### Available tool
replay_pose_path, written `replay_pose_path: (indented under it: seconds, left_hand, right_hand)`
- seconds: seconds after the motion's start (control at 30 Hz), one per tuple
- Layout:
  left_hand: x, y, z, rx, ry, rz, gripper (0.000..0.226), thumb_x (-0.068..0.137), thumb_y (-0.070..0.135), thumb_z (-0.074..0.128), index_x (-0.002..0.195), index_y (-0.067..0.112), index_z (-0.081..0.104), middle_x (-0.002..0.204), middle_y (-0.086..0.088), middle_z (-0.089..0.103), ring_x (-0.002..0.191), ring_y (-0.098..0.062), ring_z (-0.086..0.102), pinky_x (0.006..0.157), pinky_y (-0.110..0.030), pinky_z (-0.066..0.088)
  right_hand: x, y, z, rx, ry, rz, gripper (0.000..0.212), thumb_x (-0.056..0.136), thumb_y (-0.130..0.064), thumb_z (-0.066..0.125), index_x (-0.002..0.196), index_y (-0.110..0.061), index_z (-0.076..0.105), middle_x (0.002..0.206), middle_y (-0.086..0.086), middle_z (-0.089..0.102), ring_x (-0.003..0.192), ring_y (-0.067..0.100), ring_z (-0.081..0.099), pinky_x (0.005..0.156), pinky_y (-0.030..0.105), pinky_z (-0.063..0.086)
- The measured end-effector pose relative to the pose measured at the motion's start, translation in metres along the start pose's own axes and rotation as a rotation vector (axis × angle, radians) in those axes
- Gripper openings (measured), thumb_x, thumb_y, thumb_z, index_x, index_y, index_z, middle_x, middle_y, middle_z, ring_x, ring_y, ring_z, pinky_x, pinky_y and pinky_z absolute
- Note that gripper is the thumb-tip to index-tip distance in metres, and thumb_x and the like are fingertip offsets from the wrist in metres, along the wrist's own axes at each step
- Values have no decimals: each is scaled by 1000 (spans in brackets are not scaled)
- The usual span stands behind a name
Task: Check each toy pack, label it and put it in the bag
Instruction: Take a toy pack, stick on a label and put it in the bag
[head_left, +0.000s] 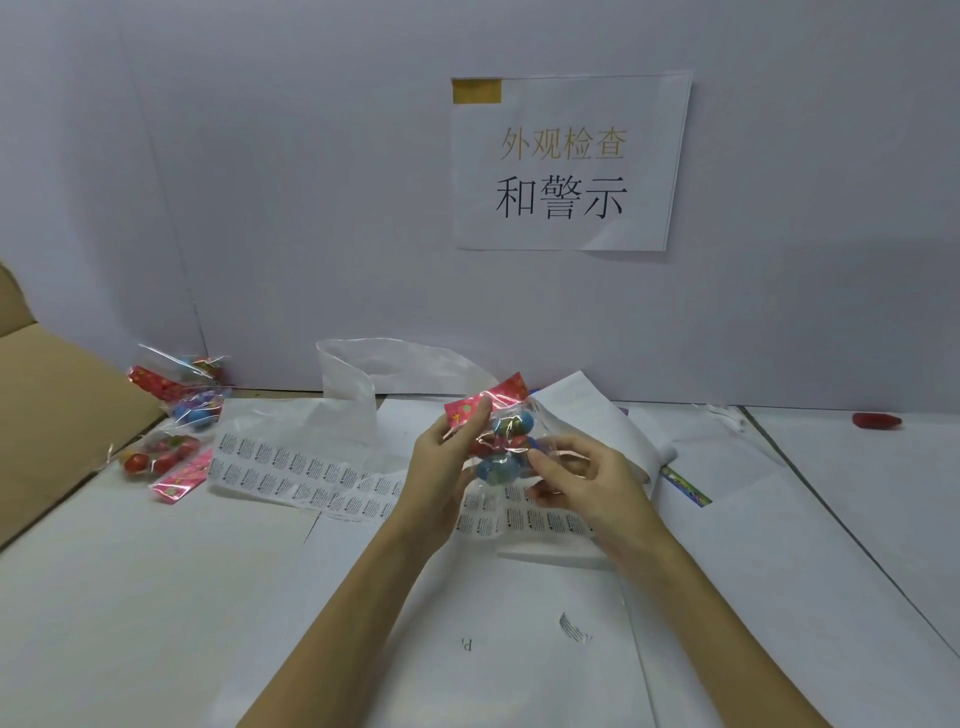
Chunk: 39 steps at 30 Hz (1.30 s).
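The person held a clear toy pack (501, 441) of coloured balls, red header card uppermost, above the label sheet (311, 475) at the table's middle. The left hand (441, 467) pinched its header and left edge, while the right hand (571, 483) pinched its lower right side. A translucent bag (363, 374) lay just beyond, and three more packs (176, 415) lay far left.

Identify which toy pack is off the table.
The toy pack held up between the left hand and right hand; the other packs lie at the table's left edge.
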<state>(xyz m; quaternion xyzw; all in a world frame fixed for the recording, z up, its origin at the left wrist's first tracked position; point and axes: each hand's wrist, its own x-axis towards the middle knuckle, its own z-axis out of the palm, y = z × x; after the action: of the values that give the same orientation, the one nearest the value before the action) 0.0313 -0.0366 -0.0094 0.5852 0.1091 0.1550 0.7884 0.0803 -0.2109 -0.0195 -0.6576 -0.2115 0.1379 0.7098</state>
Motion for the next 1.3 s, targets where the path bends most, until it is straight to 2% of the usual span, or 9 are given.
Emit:
replay_pose_path:
  seconds: [0.2,0.33,0.43,0.5,0.63,0.83,0.97,1.1,1.3]
  left_hand:
    - [1,1,-7,-153,126,-41,27,89,23,79,110,7,75,102,-10,80,87,-22,78,75,-29,60]
    - [2,-8,1,231,356,157,45,84,40,85,115,21,58,109,2,70,92,-14,73,82,-33,62]
    - [-1,-5,6,155,86,79,43,90,57,70,110,19,71,112,-4,74,93,-16,75,77,-32,62]
    - [-4,-4,9,-3,-99,-1,44,93,50,70,115,13,75,114,-12,76,98,-24,76,80,-33,62]
    - [-2,-8,4,-96,-69,-3,27,94,20,74,117,6,72,113,-16,76,103,-33,75,85,-37,61]
    - [-3,0,4,-176,-122,-7,31,97,27,72,122,10,74,124,-17,73,107,-30,73,89,-36,60]
    - [-6,0,10,54,-42,86,40,96,53,58,123,26,73,124,-1,73,119,-22,67,99,-38,56]
    - [-6,-4,9,191,-33,244,28,98,27,71,123,38,70,119,1,74,110,-17,72,95,-37,60]
    - [-7,-6,6,321,-84,315,33,98,17,72,116,45,72,118,7,74,110,-19,72,83,-29,62]
  right_hand:
    - [4,4,-1,-73,-31,4,18,93,-21,76,110,-15,73,92,6,79,78,17,75,73,27,61]
    - [5,5,7,-70,164,-86,25,89,-19,82,109,-20,67,98,4,75,82,13,75,71,28,62]
    - [2,11,7,-402,237,-352,35,84,-24,86,109,-29,62,106,-7,65,88,6,68,75,15,56]
    - [-1,16,9,-673,189,-522,43,82,-28,87,119,-27,64,114,-7,54,97,5,63,83,9,50]
    - [-2,16,11,-912,186,-680,53,82,-23,88,131,-24,68,120,-2,52,112,17,56,93,16,50]
    - [-5,10,13,-973,297,-750,49,87,-23,81,133,-28,66,125,-2,53,113,17,51,96,20,48]
    - [-3,7,13,-511,281,-558,32,94,-13,75,123,-21,63,117,-7,68,103,10,69,90,19,55]
    - [0,7,12,55,172,-199,23,98,-7,69,119,-14,64,113,6,77,101,19,77,81,29,63]
    - [3,5,5,26,158,90,36,89,-27,79,121,-14,68,112,9,78,95,23,78,87,39,64]
